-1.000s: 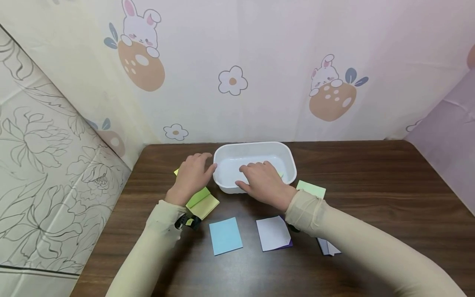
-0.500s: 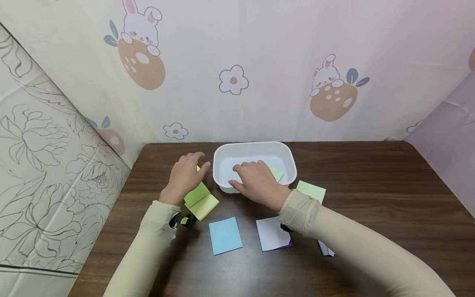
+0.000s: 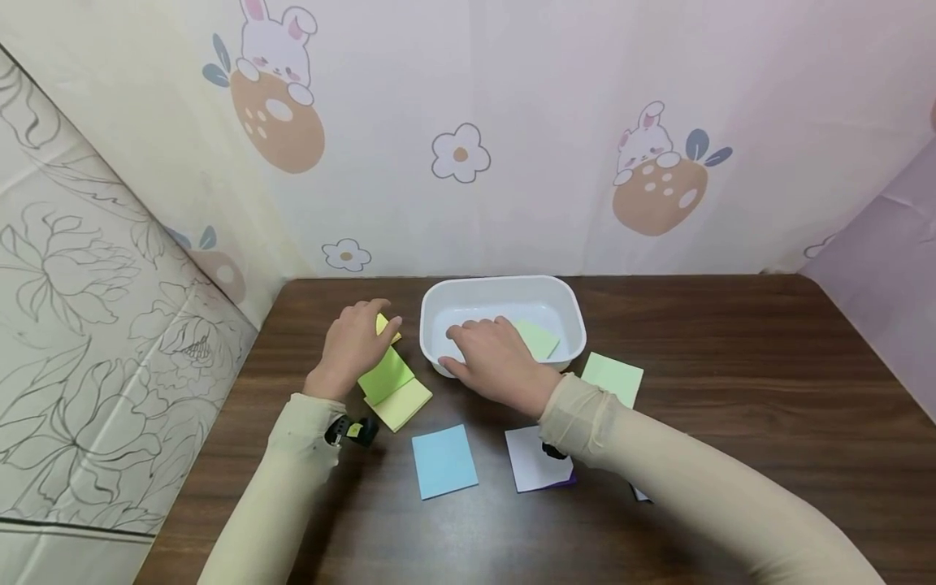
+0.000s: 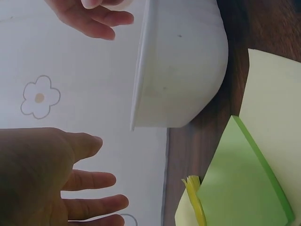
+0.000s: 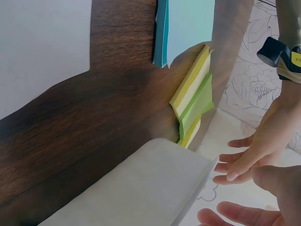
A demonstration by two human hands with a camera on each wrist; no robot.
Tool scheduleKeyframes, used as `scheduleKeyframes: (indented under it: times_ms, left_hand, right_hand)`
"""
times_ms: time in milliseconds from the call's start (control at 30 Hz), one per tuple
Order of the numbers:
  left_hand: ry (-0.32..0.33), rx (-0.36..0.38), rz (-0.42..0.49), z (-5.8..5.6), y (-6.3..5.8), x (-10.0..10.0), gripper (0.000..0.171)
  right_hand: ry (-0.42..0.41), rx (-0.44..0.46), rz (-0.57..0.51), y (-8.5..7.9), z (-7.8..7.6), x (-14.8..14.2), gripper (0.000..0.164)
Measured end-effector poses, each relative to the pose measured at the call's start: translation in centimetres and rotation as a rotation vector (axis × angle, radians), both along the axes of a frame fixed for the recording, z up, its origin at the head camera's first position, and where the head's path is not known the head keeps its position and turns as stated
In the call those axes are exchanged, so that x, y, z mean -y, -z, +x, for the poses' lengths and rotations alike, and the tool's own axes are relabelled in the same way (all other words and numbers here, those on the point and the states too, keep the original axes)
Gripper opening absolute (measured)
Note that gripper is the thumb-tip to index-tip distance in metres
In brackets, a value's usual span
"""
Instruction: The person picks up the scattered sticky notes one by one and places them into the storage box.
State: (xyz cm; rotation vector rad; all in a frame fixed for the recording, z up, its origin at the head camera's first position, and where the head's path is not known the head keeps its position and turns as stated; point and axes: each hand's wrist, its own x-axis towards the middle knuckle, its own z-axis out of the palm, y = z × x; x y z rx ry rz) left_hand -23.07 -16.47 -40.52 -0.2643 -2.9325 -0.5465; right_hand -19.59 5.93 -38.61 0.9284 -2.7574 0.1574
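My left hand [image 3: 353,349] hovers over the sticky notes left of a white plastic tub [image 3: 504,286]. Its fingers are loosely extended and hold nothing. Beneath it lie a bright green sticky-note pad [image 3: 386,375], a pale yellow pad [image 3: 400,405] and a yellow piece [image 3: 387,328]. Over the tub's front rim reaches my right hand [image 3: 497,357], fingers relaxed, with nothing between them. Inside the tub, a pale green sticky note [image 3: 539,338] shows beside that hand. In the left wrist view, the left hand [image 4: 66,179] has its palm and spread fingers visible, apart from the tub.
Nearer on the wooden table [image 3: 731,349] lie a light blue pad [image 3: 444,461] and a whitish pad [image 3: 528,463] with purple under its corner. Right of the tub is a mint green pad [image 3: 613,377]. The right sleeve mostly covers a greyish pad [image 3: 640,493]. A patterned curtain [image 3: 541,162] hangs behind.
Both hands have drifted left. The right hand has moved off the pale green note in the tub, now more visible, and the left hand has moved away from the tub's rim.
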Motion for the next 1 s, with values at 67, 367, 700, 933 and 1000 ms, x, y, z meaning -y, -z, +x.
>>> scheduleKeyframes:
  times_ms: [67,367,700,933,1000]
  left_hand:
    - [-0.008,0.004,-0.002,0.0,0.0,0.2,0.049]
    - [-0.041,0.047,-0.019,-0.1,0.0,0.8,0.05]
    - [-0.069,0.105,-0.03,-0.1,0.6,1.5,0.051]
    - [-0.076,0.161,-0.054,-0.3,1.0,2.0,0.055]
    - [-0.079,0.17,-0.054,-0.4,1.3,2.1,0.055]
  right_hand:
    - [-0.005,0.001,-0.001,-0.1,0.0,0.2,0.035]
    - [-0.026,0.016,-0.003,-0.1,0.5,1.3,0.031]
    - [-0.038,0.027,0.033,0.3,1.1,2.5,0.029]
    - [-0.051,0.039,0.048,0.4,1.4,3.2,0.03]
    - [-0.056,0.038,0.052,0.5,1.4,3.3,0.03]
